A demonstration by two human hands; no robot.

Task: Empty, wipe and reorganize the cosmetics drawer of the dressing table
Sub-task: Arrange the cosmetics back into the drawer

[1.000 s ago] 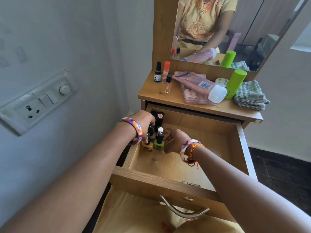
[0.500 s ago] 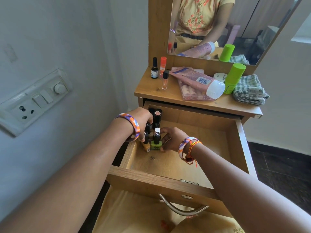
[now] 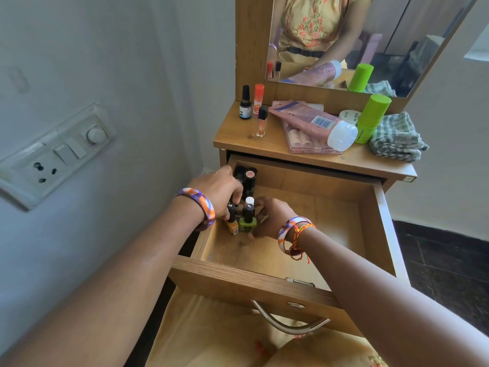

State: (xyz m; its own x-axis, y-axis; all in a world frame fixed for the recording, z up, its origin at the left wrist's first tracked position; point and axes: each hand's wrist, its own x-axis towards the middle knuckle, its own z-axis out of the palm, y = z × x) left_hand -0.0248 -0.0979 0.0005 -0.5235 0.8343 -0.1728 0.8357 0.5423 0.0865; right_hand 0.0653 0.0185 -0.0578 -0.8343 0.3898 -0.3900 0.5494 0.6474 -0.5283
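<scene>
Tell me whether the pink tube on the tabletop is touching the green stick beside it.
Cannot tell. In the head view the pink tube's white cap overlaps the green stick's lower edge, so no gap shows, but the overlap may be only perspective.

Near the drawer (image 3: 264,276), the left hand (image 3: 217,189) wore a ring and swirled orange-purple-white bangle; the right hand (image 3: 270,218) wore a matching bangle plus red-yellow threads.

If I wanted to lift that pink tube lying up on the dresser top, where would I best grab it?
Grip the pink tube across its round body near the white cap, coming down from above. It lies on its side over a flat clear case, so its upper curve is free. The flat crimped end is thin, and the green stick crowds the cap's right side.
</scene>
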